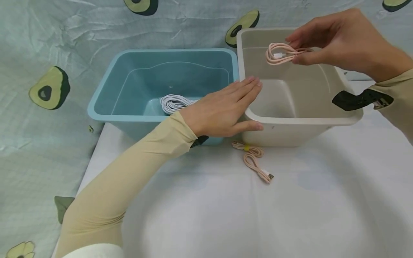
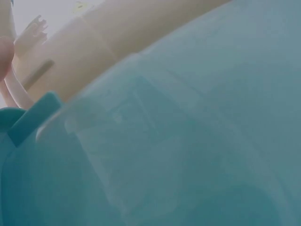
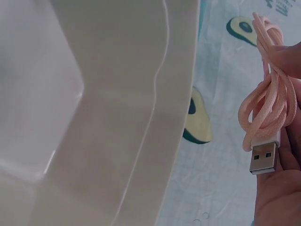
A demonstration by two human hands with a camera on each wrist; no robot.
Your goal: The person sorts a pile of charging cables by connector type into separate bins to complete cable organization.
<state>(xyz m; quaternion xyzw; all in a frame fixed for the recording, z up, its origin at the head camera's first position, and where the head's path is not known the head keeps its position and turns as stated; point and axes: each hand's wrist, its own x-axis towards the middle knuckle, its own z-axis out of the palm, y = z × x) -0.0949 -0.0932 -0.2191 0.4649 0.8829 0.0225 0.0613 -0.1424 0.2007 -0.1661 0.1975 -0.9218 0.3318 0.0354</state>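
Over the beige bin (image 1: pixel 301 121), my right hand (image 1: pixel 351 44) pinches a coiled pink USB cable (image 1: pixel 273 62) between thumb and fingers. The right wrist view shows the metal USB plug (image 3: pixel 263 157) hanging from that coil. My left hand (image 1: pixel 222 107) lies with straight fingers across the adjoining rims of the beige bin and the blue bin (image 1: pixel 129 118). A coiled white cable (image 1: pixel 172 104) lies inside the blue bin, partly covered by the left hand.
In front of the bins, bundled pink cable (image 1: pixel 255 166) with a yellow tie (image 1: pixel 246 147) lies on the white tablecloth (image 1: pixel 206 215); whether it is one cable or two I cannot tell. An avocado-print cloth (image 1: pixel 80 28) hangs behind the bins.
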